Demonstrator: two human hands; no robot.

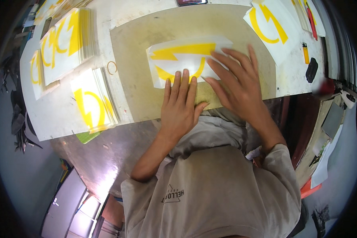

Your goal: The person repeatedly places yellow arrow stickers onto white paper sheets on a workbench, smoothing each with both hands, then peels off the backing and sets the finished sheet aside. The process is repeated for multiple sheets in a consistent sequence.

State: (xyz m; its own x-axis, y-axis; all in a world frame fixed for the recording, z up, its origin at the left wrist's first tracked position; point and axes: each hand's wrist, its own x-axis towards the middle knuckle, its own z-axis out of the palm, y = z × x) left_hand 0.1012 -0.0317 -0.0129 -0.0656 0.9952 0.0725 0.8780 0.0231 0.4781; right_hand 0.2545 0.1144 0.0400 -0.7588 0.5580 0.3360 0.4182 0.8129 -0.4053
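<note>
A white sheet with a yellow printed shape lies on a tan mat in the middle of the table. My left hand rests flat on the sheet's near edge, its fingers stretched out and the thumb apart. Over the sheet's right end is my right hand, slightly blurred, with its fingers spread. Whether its fingertips touch the sheet I cannot tell. Nothing shows in either hand.
Stacks of similar yellow-printed sheets stand at the far left, with another stack nearer. More sheets lie at the right, beside a yellow lighter and a black object. A rubber band lies left of the mat.
</note>
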